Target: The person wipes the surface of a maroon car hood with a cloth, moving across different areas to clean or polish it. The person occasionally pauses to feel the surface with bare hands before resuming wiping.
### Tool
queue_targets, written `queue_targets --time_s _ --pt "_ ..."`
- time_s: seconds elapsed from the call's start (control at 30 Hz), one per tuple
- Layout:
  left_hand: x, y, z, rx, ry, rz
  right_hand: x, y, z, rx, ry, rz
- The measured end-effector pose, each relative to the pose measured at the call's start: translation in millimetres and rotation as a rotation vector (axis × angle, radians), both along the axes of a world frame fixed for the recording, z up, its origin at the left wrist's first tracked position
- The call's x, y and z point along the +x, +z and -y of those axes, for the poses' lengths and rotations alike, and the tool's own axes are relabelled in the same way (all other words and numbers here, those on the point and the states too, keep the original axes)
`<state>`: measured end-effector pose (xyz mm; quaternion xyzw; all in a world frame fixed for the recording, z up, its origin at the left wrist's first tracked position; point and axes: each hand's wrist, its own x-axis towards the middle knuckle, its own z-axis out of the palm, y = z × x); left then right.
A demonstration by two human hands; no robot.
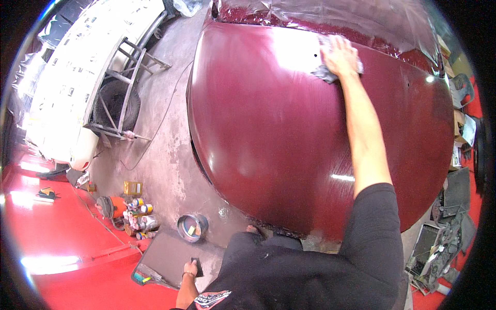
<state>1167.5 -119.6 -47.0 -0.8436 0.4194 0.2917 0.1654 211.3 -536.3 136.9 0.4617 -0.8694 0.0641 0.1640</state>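
Right hand [341, 56] lies palm-down, fingers spread and unclenched, on a crumpled grey cloth [324, 75] — pressed flat under the palm rather than pinched. Cloth sits on a broad, glossy dark-red car hood [268, 119], near its far edge, just beside a small round dark hole. Right arm is stretched out across the panel.

Left hand [190, 268] is low, well apart from the hood, fingers closed on a small dark block [196, 263]. Exact finger wrap is too small to tell. Block shows over a flat grey-brown sheet with a rounded corner [165, 253]; can't tell if the two touch.

Next out: round grey-blue bucket [203, 225] just past that sheet, something yellowish inside. Left of it, a cluster of small paint-type cans [142, 219], a squarish yellow tin [133, 187] and an orange drum-shaped machine with a dark top [109, 207].

Further out: clear plastic sheeting [372, 20] beyond the hood's far edge. Far left, white vehicle body [77, 67] with a black tyre [134, 102] and a grey metal frame stand [119, 77] against it — contact unclear. Right side: dark finned radiator-like part [426, 248] among dark scrap panels, grey plastic chair [462, 89] farther up.
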Motion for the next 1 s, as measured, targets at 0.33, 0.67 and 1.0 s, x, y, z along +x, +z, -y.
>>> queue_targets --time_s 0.33,0.67,1.0 --pt "55.0 -36.8 -101.1 0.416 -0.043 -0.033 -87.2 2.0 -79.1 -0.056 -0.345 0.085" --pt "92.2 -46.4 -36.2 0.434 0.023 -0.093 134.8 -1.1 138.9 0.066 0.029 -0.017" --pt "142.5 -66.5 8.3 0.507 0.092 -0.126 281.6 -2.7 316.0 0.063 0.283 -0.029"
